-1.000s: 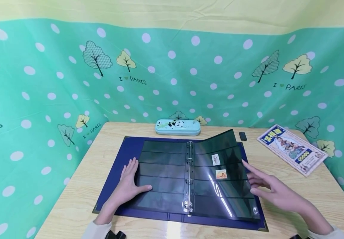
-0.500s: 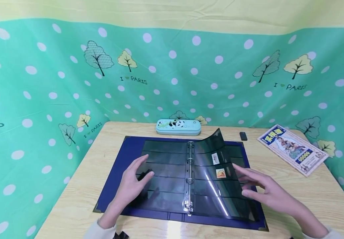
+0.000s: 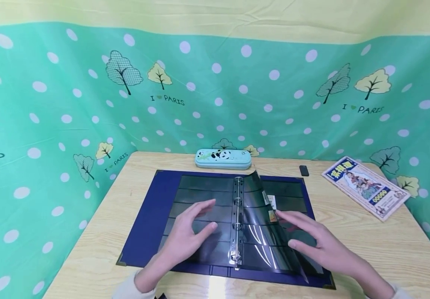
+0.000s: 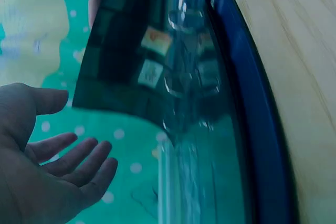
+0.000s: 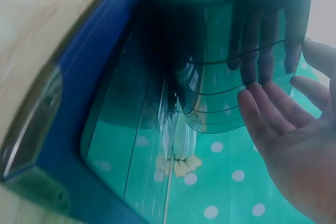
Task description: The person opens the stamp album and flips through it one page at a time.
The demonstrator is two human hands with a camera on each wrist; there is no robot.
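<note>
A blue ring-bound stamp album lies spread on the table. One dark page stands curled up from its right half, bending toward the metal rings. My right hand pushes that page's outer edge with extended fingers, thumb apart from the index finger; the right wrist view shows fingertips against the page. An orange stamp sits in a strip of the raised page. A whitish stamp shows near its edge. My left hand hovers over the left page, fingers spread, holding nothing.
Behind the album stands a light-blue panda pencil case. A small black object lies near the album's far right corner. A printed booklet rests at the right. A green dotted cloth hangs behind the table.
My right hand has moved left, curling the page further toward the rings and uncovering the page beneath. My left hand has lifted off the album's left side and moved right toward the rings.
</note>
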